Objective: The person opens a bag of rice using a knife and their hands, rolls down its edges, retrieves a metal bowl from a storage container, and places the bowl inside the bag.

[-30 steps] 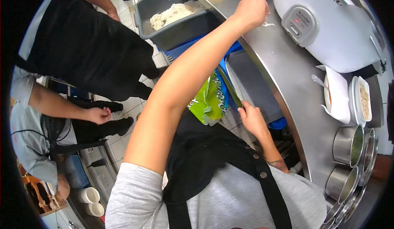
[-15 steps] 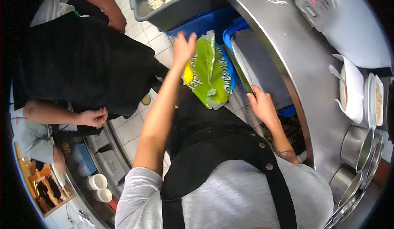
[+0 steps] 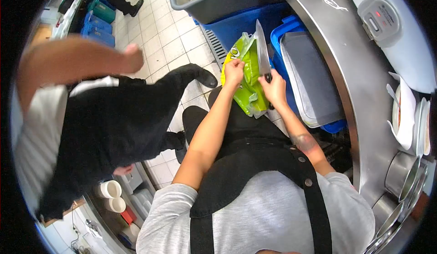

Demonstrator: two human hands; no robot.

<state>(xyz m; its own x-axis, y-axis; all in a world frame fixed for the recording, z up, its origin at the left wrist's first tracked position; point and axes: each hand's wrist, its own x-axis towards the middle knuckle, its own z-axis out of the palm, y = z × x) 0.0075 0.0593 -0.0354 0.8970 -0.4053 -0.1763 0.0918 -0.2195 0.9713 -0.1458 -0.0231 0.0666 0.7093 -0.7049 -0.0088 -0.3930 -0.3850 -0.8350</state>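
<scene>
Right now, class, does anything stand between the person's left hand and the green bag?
Nothing visible does: the left hand is at the green bag and seems to pinch it. The knife in the right hand is off to the side, not in between.

Left grip (image 3: pixel 234 74) pinching green bag (image 3: pixel 251 67), knife (image 3: pixel 262 49) in right grip (image 3: pixel 275 89)

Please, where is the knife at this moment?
In the head view, the knife is in the right hand, slightly right of the upper middle, its blade seen against the green bag.
</scene>
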